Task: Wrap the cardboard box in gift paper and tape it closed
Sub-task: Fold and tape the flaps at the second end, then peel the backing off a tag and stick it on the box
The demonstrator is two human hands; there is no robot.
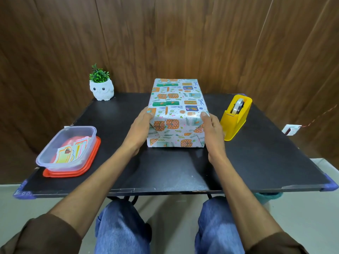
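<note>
Outstretched forearms (102, 173), left hand (139, 132) and right hand (213, 136) curled around opposite sides of wrapped box (176, 99).

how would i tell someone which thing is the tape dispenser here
Start at the black table and find the wrapped box in its middle. To the box's right, just past the right hand, stands the tape dispenser. It is the only bright yellow thing there, a wedge-shaped holder with a roll of tape set in its top.
</note>
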